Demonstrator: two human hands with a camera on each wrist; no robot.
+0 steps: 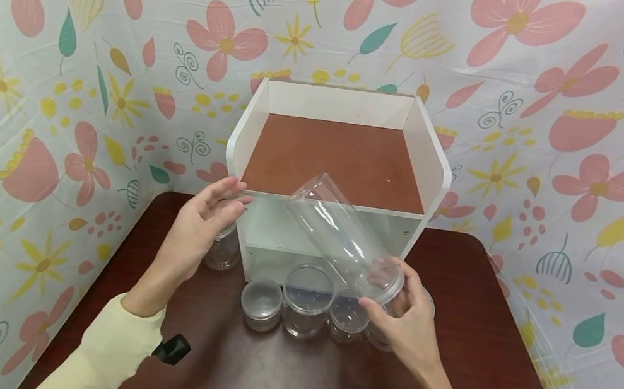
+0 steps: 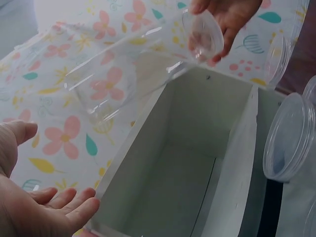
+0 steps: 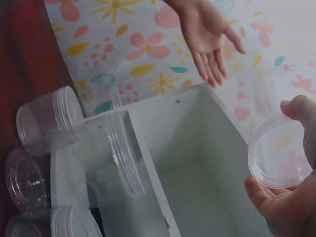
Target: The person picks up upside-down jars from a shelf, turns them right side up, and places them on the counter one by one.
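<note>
My right hand [image 1: 409,328] grips a tall clear plastic jar [image 1: 336,238] by its ringed, lid-like end. The jar is tilted, its other end pointing up and left across the front of the white shelf unit [image 1: 435,150]. In the left wrist view the same jar [image 2: 131,74] slants over the unit's upper compartment [image 2: 173,182]. Fingers extended and holding nothing, my left hand [image 1: 201,221] is at the unit's left front corner, above a clear jar [image 1: 223,252]. The right wrist view shows that left hand [image 3: 207,42] palm outward, apart from the held jar.
In front of the unit several clear jars stand in a row, among them a short lidded one [image 1: 261,306], a taller one [image 1: 306,311] and another short one [image 1: 347,317]. The unit has a brown top surface [image 1: 333,152] and rests on a dark red-brown table [image 1: 247,371]. Flowered cloth [image 1: 147,76] hangs behind.
</note>
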